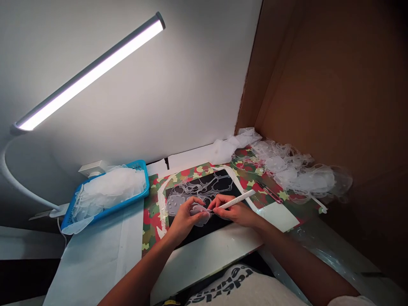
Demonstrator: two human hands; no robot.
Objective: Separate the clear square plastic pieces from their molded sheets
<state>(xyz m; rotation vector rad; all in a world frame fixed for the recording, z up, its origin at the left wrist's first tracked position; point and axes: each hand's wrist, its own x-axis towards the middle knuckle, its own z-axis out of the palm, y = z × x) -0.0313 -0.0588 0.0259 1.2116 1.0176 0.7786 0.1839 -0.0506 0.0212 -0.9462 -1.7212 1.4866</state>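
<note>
Over a black panel (pixel 191 236), my left hand (pixel 182 220) pinches a small translucent white piece of sheer material (pixel 201 211) between thumb and fingers. Close beside it, my right hand (pixel 234 213) grips a white pen-shaped tool (pixel 239 199), its handle slanting up to the right. The tool's tip is too small to make out, at the edge of the sheer piece. Behind both hands, a web of translucent cut material (pixel 194 187) lies on the panel. White tape (pixel 161 204) runs round the panel's edge.
At left stands a blue basket (pixel 147 180) heaped with sheer white pieces (pixel 111 187). A lit lamp (pixel 92 72) hangs above. Translucent scraps (pixel 287 165) pile up at right, near a slim tool with a pink handle (pixel 273 195). A cardboard wall (pixel 328 85) bounds the right side.
</note>
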